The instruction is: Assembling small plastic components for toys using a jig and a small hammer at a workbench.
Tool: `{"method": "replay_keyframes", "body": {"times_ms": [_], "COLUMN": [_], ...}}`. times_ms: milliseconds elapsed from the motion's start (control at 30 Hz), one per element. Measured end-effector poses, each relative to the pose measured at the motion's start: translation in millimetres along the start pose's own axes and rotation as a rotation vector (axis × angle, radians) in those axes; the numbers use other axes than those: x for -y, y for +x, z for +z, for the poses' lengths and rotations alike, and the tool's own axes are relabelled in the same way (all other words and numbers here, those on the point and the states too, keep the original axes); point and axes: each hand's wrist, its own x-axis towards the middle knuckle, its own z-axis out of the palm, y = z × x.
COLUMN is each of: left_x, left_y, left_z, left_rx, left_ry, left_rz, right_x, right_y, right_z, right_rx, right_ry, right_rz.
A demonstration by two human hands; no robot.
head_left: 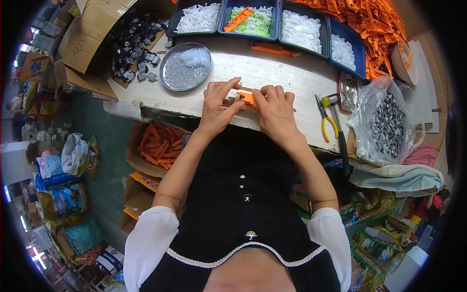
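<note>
Near the front edge of the white worktable, both my hands are closed around a small orange plastic part. My left hand grips its left end between thumb and fingers, with the index finger raised. My right hand pinches the right end, the thumb pressing on its near side. Fingers cover much of the part, so its full shape is hidden. Beyond my hands, a long orange plastic piece lies on the table. A round metal dish with clear, shiny material stands to the left.
Dark trays of small white and green pieces line the back. Orange pieces heap behind. Black parts lie left. Pliers, a hammer, a tin of metal pins and a bag of grey parts are right.
</note>
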Motion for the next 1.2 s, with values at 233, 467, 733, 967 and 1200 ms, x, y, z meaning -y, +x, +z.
{"method": "replay_keyframes", "body": {"times_ms": [233, 467, 733, 967, 1200], "left_x": [7.7, 5.4, -0.3, -3.1, -13.0], "left_y": [5.4, 11.9, 16.1, 27.9, 35.8], "left_z": [1.7, -3.2, -9.7, -6.4, -0.2], "left_rx": [0.103, 0.198, 0.385, 0.442, 0.611], "left_ry": [0.115, 0.199, 0.504, 0.644, 0.703], "left_rz": [0.112, 0.162, 0.421, 0.619, 0.580], "right_x": [-3.9, -4.6, -38.1, -133.5, -131.6], "right_y": [0.8, 0.2, -29.8, -107.7, -109.9], "right_z": [10.3, 11.2, -11.2, -37.7, -30.0], "right_rx": [-0.077, -0.070, -0.221, -0.160, -0.177], "right_ry": [0.014, 0.032, 0.104, -0.265, -0.228], "right_rz": [-0.036, -0.030, 0.161, 0.560, 0.555]}}
